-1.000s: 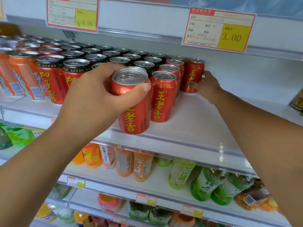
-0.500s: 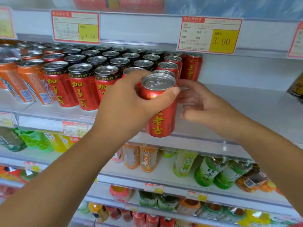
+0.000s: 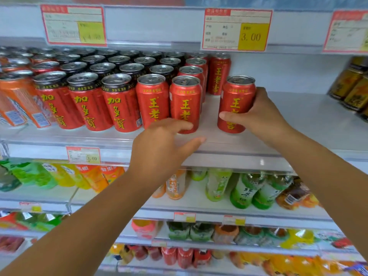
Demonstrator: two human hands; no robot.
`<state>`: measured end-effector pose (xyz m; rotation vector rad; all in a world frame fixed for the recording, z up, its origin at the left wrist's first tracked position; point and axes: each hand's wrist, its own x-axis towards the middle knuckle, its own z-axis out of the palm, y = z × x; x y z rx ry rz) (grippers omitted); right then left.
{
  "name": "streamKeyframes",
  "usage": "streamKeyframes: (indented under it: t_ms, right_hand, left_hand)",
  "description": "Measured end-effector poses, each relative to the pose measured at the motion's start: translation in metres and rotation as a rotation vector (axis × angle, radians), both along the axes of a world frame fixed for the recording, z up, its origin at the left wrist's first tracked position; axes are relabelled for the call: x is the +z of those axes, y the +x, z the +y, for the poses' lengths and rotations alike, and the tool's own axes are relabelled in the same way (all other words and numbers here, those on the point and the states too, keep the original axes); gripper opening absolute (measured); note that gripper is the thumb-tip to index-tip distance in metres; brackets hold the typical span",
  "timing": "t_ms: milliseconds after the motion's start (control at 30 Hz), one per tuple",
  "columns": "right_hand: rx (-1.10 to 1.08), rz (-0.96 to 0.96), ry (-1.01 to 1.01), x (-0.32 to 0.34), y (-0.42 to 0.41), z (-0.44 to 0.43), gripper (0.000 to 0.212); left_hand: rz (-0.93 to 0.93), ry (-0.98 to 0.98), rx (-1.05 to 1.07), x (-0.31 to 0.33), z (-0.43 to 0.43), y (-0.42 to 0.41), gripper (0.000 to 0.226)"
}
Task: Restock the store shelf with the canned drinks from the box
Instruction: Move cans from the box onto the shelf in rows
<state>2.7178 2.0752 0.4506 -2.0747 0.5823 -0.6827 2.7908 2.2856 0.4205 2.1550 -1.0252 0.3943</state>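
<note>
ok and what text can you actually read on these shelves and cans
"3.00": yellow field of the upper price tag.
"3.00": lower price tag.
"王老吉": the red can that the right hand grips, and its neighbours.
"加多寶": the black-banded cans.
Left price tag: blurred, maybe "4.50".
All small print: unreadable.

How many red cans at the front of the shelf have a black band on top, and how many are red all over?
Red metal cans with a black top band: 3
All-red metal cans: 3, one held by the right hand
Total: 6
</note>
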Motion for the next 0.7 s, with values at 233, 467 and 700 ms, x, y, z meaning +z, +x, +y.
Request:
streamKeyframes:
  t_ms: [233, 467, 700]
  right_hand:
    - [0.056, 0.085, 0.025, 0.0, 0.043, -0.027, 0.088]
    - [-0.026, 0.124, -0.076, 0.0, 0.043, -0.041, 0.078]
    - [-0.084, 0.101, -0.099, 0.002, 0.072, -0.043, 0.073]
  left_hand:
    - [-0.275, 0.048, -0.043, -0.045, 0.01, 0.027, 0.046]
    - [-0.312, 0.012, -0.062, -0.051, 0.009, 0.029, 0.041]
    - [-0.273, 0.006, -0.059, -0.052, 0.009, 0.029, 0.041]
